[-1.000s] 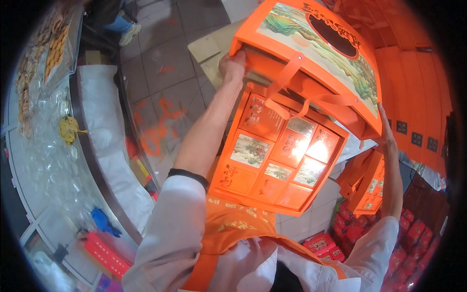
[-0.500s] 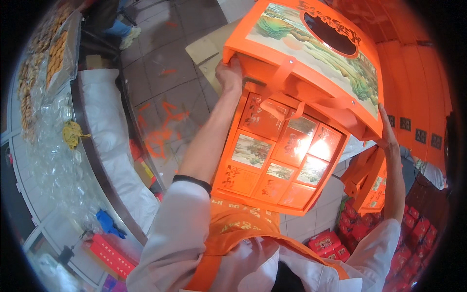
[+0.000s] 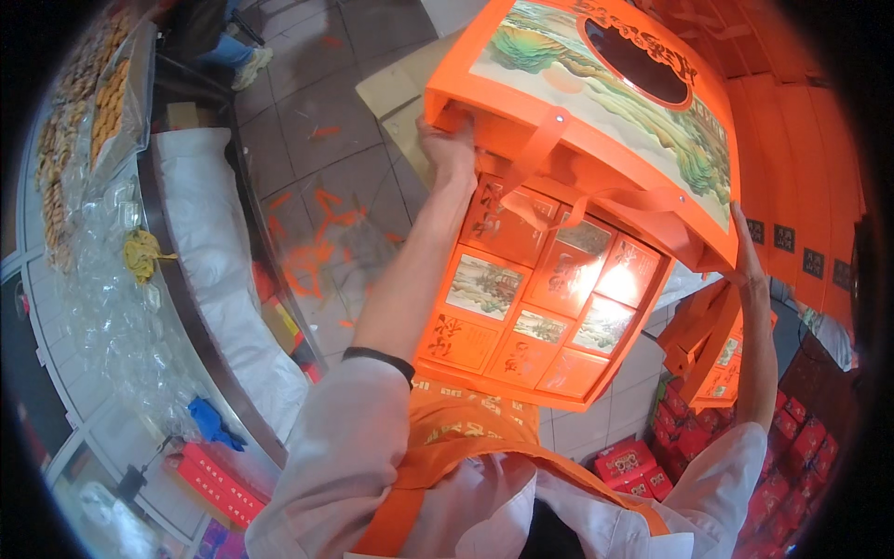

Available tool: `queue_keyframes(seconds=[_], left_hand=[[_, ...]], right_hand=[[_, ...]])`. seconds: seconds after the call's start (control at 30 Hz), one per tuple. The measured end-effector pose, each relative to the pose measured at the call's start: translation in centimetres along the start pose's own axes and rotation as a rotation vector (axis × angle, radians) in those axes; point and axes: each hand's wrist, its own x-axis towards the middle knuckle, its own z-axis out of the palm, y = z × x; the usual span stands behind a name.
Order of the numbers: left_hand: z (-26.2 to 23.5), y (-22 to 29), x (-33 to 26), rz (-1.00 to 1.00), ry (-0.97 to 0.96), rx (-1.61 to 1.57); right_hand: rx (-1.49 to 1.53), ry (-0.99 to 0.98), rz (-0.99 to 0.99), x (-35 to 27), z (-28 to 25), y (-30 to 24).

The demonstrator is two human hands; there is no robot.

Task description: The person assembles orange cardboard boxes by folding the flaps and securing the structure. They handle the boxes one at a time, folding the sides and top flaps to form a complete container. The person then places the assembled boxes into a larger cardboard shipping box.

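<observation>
An orange gift-box lid sits at one o'clock, tilted above an open orange tray just right of centre, toward three o'clock. The left hand, at twelve o'clock, curls around the lid's near corner, its fingertips hidden. The right hand, at three, clasps the opposite end, fingers straight along the outer side.

The lid bears a green-and-gold landscape print, with black brush-style characters by a dark oval panel. An orange ribbon handle loops from it over the tray. The small orange boxes packed inside carry landscape panels and dark calligraphy; glare washes out part of the right-hand ones.

Yellow characters cross the orange apron at six o'clock. Dark square labels mark orange packaging at three, white characters run along a red carton toward eight, and patterned red boxes lie stacked at four to five.
</observation>
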Motion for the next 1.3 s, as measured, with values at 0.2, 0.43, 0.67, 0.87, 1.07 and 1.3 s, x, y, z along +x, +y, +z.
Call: queue_keyframes(seconds=[0.2, 0.43, 0.67, 0.87, 1.07, 1.3], left_hand=[[1.3, 2.0, -1.8, -0.061, 0.055, 0.157], [0.4, 2.1, -1.5, -0.181, -0.164, 0.374], [1.0, 3.4, -1.0, -0.173, -0.212, 0.464], [1.7, 4.7, -1.6, -0.156, -0.227, 0.448], [3.4, 6.5, -1.1, -0.14, -0.285, 0.523], [5.0, 7.8, -2.3, -0.058, -0.381, 0.584]], right_hand=[[-0.012, 0.031, -0.048, 0.1, -0.4, 0.6], [0.396, 0.054, -0.201, 1.7, -5.0, 2.1], [0.357, -0.024, -0.447, 0.7, -5.9, 6.5], [0.225, 0.028, -0.447, -1.7, -3.3, 6.6], [-0.045, 0.248, -0.394, -0.8, -1.8, 6.0], [-0.007, 0.5, -0.25, 1.3, -2.7, 7.0]])
